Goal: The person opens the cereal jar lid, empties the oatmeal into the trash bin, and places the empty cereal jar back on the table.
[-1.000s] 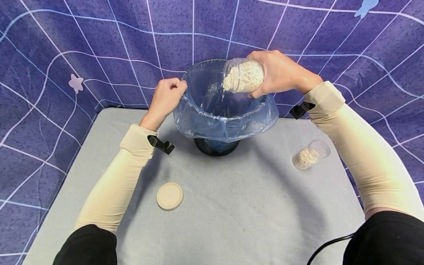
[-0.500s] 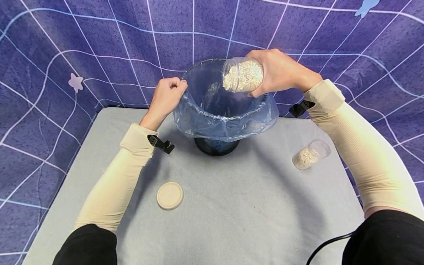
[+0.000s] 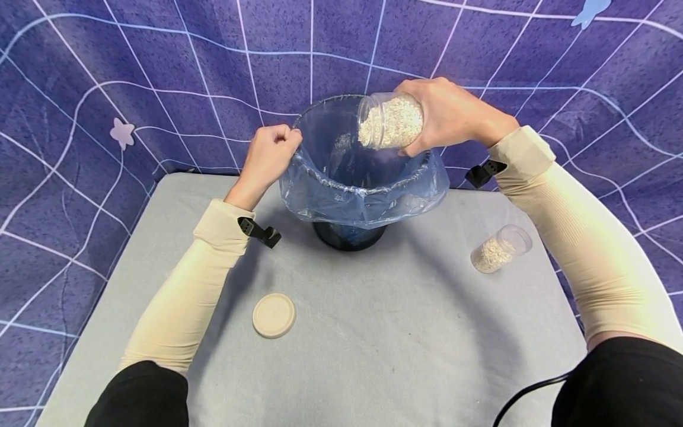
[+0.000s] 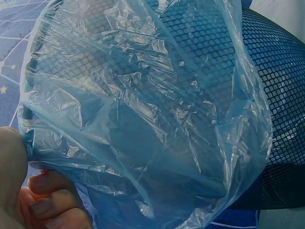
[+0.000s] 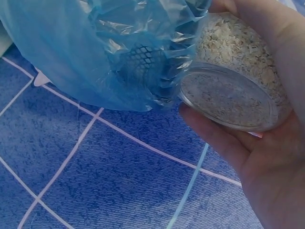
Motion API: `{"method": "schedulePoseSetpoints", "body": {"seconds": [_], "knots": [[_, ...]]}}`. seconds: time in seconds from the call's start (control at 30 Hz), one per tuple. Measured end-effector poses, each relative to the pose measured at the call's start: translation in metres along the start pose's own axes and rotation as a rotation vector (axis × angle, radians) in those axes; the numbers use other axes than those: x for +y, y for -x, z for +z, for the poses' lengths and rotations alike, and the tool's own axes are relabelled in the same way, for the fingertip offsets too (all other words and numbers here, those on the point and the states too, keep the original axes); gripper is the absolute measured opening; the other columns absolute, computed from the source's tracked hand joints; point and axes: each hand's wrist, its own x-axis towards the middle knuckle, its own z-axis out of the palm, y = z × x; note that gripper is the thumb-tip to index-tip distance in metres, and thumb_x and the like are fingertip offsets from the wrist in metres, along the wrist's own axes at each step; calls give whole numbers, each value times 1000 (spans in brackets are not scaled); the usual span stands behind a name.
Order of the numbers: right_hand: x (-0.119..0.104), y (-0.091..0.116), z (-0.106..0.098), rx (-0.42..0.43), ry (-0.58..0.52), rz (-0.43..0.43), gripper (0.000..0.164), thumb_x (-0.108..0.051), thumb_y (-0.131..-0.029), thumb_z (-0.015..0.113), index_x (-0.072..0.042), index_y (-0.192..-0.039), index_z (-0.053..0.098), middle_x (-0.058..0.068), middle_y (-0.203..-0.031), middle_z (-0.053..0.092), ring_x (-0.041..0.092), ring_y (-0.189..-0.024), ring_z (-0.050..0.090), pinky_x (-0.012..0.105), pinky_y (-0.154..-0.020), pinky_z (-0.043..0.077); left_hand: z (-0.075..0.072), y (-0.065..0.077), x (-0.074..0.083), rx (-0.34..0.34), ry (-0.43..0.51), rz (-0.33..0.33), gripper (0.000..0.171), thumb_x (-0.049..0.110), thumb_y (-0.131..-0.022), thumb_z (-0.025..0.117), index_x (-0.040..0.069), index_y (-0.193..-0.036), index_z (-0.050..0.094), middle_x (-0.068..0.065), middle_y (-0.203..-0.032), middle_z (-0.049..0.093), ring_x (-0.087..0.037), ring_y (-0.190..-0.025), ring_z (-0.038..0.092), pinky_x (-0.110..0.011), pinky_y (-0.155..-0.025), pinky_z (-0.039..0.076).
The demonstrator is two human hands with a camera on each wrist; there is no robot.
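Mesh bin [image 3: 349, 237]: one, lined in blue, its floor hard to make out. The left hand [image 3: 269, 154] grips its rim; the right hand [image 3: 453, 112] grips one flake jar [image 3: 397, 121] of two, tipped over the opening, base hidden from the head camera. One lid [image 3: 274, 315] lies well apart.

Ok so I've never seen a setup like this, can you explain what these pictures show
There's no machine: this is bare-handed human work. The wide picture looks down from the head; the other two are taken from the left and right wrists. The left hand holds the edge of a blue bag lining a mesh bin. The right hand holds a clear jar of pale flakes, tipped sideways over the bin. The bin stands on a grey table, along with a second jar of similar flakes and a round beige lid.
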Motion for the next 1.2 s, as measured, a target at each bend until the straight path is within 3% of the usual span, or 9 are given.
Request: {"method": "schedulePoseSetpoints", "body": {"seconds": [1.2], "knots": [[-1, -5, -3, -55, 7, -8, 82, -23, -66, 100, -4, -136, 61, 12, -120, 70, 31, -98, 68, 46, -87, 56, 0, 0, 1, -2, 7, -7, 41, 29, -100, 60, 20, -62, 48, 12, -60, 41, -17, -69, 44, -30, -67, 33]]}}
